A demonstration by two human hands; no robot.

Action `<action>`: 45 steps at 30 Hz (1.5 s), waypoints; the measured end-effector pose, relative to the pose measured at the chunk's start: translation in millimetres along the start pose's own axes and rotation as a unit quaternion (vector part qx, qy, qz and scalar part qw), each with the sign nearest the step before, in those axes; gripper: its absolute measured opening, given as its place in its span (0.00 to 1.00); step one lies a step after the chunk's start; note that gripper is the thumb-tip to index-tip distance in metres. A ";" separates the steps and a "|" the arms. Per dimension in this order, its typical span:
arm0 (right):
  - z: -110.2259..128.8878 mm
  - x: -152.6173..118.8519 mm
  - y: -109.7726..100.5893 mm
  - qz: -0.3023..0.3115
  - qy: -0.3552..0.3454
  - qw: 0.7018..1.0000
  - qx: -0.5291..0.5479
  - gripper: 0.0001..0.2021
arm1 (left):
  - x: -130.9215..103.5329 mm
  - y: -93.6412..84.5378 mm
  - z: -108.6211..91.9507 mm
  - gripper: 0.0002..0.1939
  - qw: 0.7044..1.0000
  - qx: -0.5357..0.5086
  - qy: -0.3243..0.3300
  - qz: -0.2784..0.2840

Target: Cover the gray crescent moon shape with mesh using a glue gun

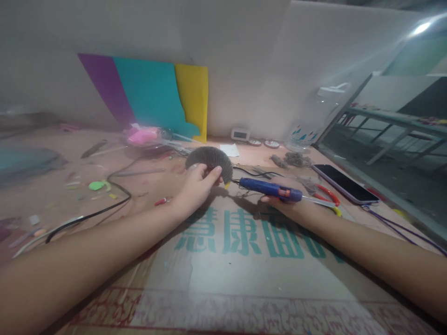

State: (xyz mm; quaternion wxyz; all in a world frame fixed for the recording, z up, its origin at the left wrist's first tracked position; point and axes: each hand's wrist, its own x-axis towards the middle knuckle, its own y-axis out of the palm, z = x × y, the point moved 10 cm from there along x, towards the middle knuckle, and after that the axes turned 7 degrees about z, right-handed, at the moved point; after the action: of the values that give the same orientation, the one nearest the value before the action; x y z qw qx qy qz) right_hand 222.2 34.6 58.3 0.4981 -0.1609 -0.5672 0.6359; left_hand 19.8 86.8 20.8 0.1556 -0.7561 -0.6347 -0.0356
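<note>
My left hand [204, 179] is closed on a round, dark grey ridged piece [211, 157], thumb and fingers gripping its near edge. A small yellow bit shows at its lower right edge. In my right hand [279, 204] is a blue glue gun [263, 187], with a clear glue stick [317, 201] poking out of its back end. The gun's nozzle points left and lies close to the grey piece's right edge; I cannot tell whether they touch. Both hands are above a printed sheet [223, 274] with green characters and a red border.
Behind stand coloured sheets [150, 93], a small digital clock [240, 134] and a clear plastic bottle [303, 125]. At right lie a phone [344, 183], red-handled pliers [328, 193] and grey yarn bundles [296, 159]. A black cable [101, 211] and coloured scraps [98, 185] lie left.
</note>
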 end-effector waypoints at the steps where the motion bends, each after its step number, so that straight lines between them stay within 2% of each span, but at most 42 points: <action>1: 0.5 0.0 -0.2 0.000 -0.002 1.000 0.004 0.15 | -0.2 0.0 -0.9 0.17 1.000 0.002 0.001 -0.001; 32: -1.3 -0.4 0.6 -0.005 0.002 1.000 -0.004 0.15 | -0.7 1.5 -0.4 0.18 1.000 -0.011 -0.005 0.004; 40: -9.3 -3.6 0.7 -0.024 0.036 0.999 0.023 0.18 | 1.1 1.9 1.2 0.17 1.000 -0.014 0.002 0.005; 45: -9.9 -3.0 3.1 -0.002 0.053 0.998 0.025 0.16 | 0.3 1.2 1.0 0.16 1.000 -0.006 -0.005 0.003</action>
State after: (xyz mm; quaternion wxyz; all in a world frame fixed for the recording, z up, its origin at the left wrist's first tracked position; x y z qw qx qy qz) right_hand 229.7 38.1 51.5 0.5324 -0.1806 -0.5245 0.6394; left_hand 20.8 87.2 19.7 0.1478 -0.7593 -0.6327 -0.0356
